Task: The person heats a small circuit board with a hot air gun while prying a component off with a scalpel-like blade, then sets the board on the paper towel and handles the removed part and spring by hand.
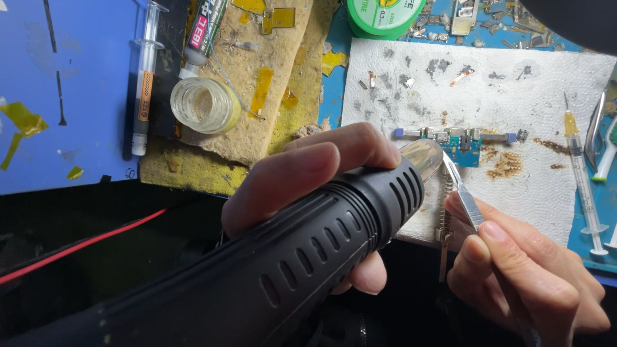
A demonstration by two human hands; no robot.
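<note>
Left hand [308,186] clenched round ribbed black hot-air gun [283,257]; rear end cut off at frame edge, shiny nozzle tip partly hidden. Right hand [520,270] pinching metal tweezers [464,196], tips blurred beside small blue circuit board [461,142] on stained, dimpled white paper towel [514,96]. Glass jar [205,105] well apart, left.

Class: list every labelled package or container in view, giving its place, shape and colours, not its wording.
Round spool: top centre, green with yellow and white label.
Tube: top left of centre, dark with pink label.
Syringe: left, clear with orange label band.
</note>
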